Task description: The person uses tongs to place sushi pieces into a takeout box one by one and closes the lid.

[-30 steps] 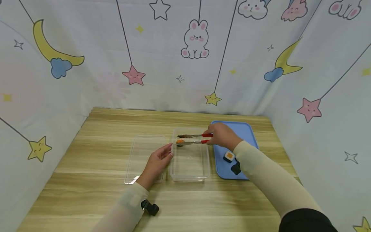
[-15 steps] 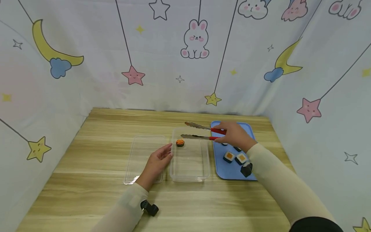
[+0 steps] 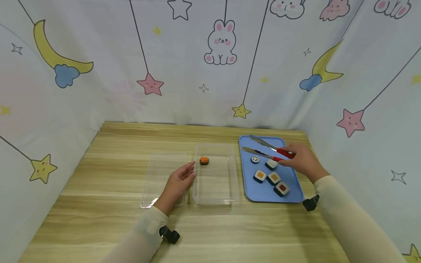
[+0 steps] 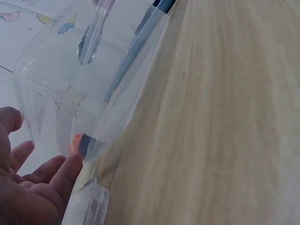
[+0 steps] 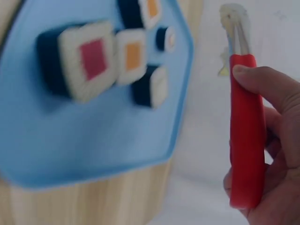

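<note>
My right hand [image 3: 304,160] holds a pair of tongs [image 3: 285,152] by the red handles, metal tips spread apart with nothing between them, over the back of the blue tray [image 3: 254,191]. Several toy sushi pieces lie on that tray, among them a roll with a red centre [image 5: 93,58] and a small round one [image 3: 254,159]. A clear plastic box [image 3: 215,202] stands to the tray's left, with one orange-topped sushi piece [image 3: 204,160] in its back left corner. Fingers extended, my left hand [image 3: 177,186] is at the box's left wall.
A clear lid [image 3: 161,175] lies flat on the wooden table [image 3: 210,233], left of the box and partly behind my left hand. A white patterned curtain [image 3: 184,102] encloses the table at the back and sides.
My right hand has carried the tongs from over the box rightward to over the tray, their tips parting and leaving the orange-topped sushi in the box. My left hand has stayed put.
</note>
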`<state>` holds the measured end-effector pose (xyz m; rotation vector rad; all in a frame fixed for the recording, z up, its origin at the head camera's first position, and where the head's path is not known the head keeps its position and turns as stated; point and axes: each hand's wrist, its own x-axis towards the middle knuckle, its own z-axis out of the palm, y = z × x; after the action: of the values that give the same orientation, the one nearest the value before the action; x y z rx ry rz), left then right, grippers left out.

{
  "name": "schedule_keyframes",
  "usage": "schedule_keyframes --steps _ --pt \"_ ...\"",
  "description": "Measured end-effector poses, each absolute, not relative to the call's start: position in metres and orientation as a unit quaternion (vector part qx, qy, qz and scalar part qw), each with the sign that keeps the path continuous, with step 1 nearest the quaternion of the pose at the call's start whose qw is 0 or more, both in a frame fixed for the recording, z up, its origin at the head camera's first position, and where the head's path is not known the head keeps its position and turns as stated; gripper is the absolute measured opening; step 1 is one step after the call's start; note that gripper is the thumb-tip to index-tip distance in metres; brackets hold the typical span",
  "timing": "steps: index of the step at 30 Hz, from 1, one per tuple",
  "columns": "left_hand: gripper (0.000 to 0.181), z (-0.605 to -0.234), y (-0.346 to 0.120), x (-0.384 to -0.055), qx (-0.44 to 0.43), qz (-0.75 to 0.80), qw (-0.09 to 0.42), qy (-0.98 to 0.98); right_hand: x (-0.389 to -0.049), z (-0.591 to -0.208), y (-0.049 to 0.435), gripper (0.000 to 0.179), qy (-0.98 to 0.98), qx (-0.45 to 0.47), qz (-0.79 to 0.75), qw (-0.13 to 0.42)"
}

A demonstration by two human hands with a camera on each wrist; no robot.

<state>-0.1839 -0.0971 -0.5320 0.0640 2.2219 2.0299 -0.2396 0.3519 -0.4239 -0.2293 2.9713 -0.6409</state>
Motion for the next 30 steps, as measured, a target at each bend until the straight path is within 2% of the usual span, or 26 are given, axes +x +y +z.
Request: schedule_keyframes --steps 11,18,30 --pt "0.050 -0.530 -0.096 -0.183 0.021 0.674 0.072 0.735 -0.198 -0.446 0.416 0.062 0.977 -0.030 -0.201 0.065" --pt "0.051 -0.529 -0.097 -0.182 0.019 0.672 0.073 0.736 -0.186 -0.459 0.429 0.065 0.979 -0.011 -0.191 0.072" --pt "0.050 -0.531 -0.097 -0.184 0.022 0.674 0.070 0.735 -0.185 -0.465 0.430 0.058 0.980 -0.015 -0.187 0.059"
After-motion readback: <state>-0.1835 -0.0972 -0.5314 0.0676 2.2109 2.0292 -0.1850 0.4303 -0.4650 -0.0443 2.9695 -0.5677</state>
